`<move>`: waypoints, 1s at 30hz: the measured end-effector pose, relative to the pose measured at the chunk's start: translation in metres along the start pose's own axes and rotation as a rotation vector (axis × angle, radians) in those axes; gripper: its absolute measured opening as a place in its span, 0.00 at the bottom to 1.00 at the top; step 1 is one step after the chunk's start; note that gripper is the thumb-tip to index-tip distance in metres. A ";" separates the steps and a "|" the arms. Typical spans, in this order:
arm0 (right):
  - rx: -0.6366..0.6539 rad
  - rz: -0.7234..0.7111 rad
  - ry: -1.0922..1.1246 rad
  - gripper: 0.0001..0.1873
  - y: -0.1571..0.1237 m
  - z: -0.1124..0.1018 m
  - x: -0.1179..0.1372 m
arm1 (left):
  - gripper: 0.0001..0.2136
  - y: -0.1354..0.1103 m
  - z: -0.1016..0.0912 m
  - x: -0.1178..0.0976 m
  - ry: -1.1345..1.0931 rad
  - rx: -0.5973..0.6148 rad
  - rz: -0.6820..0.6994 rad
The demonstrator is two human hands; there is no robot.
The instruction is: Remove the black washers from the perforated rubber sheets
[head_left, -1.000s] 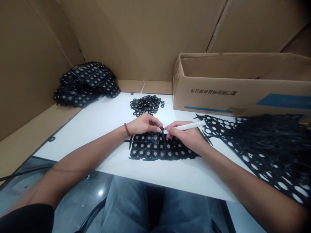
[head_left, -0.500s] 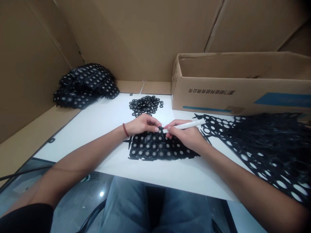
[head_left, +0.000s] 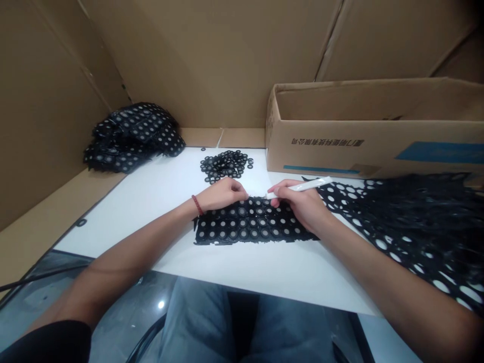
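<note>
A black rubber sheet with rows of moulded rings lies flat on the white tabletop in front of me. My left hand, a beaded bracelet at its wrist, is closed in a pinch at the sheet's upper edge; the fingertips hide any small piece between them. Held like a pencil in my right hand is a white pen-shaped tool, its tip pointing left near the same edge. Beyond my left hand sits a pile of loose black rings.
At the back left lies a heap of ring sheets. A long open cardboard box stands at the back right. Punched-out black webbing covers the table's right side. One stray ring lies by the left edge. Cardboard walls enclose the back.
My right hand and the white tool have shifted right and slightly up, widening the gap between my hands. The sheet's upper edge now shows there. My left hand stays nearly in place.
</note>
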State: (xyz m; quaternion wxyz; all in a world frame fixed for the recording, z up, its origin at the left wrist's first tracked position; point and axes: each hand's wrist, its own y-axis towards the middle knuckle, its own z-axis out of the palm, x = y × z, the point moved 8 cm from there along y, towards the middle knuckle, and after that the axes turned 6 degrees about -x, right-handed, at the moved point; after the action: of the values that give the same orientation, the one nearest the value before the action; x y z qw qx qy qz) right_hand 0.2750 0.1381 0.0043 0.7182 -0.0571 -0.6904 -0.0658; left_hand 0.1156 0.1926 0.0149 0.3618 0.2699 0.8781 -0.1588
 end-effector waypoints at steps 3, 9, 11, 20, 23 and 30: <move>0.010 -0.024 -0.035 0.04 -0.003 0.001 -0.002 | 0.12 0.003 0.003 0.000 0.127 -0.039 -0.027; 0.020 -0.050 -0.078 0.06 -0.005 -0.001 -0.002 | 0.11 0.006 0.008 -0.001 0.114 0.003 0.035; 0.021 -0.063 -0.112 0.07 -0.006 -0.001 0.001 | 0.11 0.005 0.007 -0.003 0.075 0.030 0.096; 0.062 -0.133 -0.247 0.09 -0.010 0.005 0.011 | 0.10 0.004 0.014 -0.002 -0.153 0.173 0.189; 0.069 -0.132 -0.274 0.09 -0.010 0.006 0.011 | 0.10 0.004 0.016 -0.002 -0.190 0.189 0.197; 0.087 -0.129 -0.299 0.09 -0.010 0.008 0.012 | 0.09 0.003 0.017 -0.003 -0.231 0.209 0.208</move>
State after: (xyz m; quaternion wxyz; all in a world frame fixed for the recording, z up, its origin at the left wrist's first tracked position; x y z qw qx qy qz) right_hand 0.2658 0.1291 0.0169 0.6037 0.0093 -0.7939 -0.0726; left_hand 0.1286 0.1859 0.0046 0.4449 0.3752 0.7768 -0.2406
